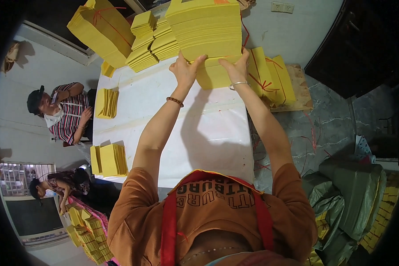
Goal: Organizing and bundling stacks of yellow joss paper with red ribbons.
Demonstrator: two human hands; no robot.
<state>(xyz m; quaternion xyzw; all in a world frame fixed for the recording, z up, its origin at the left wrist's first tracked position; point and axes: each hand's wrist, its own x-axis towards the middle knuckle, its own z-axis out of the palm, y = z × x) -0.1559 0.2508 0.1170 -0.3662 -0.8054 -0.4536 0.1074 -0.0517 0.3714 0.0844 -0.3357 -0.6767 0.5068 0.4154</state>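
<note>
A tall stack of yellow paper stands at the far side of the white-covered table. At its lower left corner, my left hand grips the stack, thumb pointing inward along the near face. My right hand is closed at the lower right corner, its thumb turned toward the left one. Most fingers of both hands are hidden by the paper. A lower yellow layer lies beneath the tall stack, sticking out toward me between my wrists. Red string hangs by the stack's right side.
Smaller yellow piles and a large string-tied bundle crowd the far left. Two more piles line the left edge. Tied bundles rest on a wooden board at right. Two people sit or bend at left.
</note>
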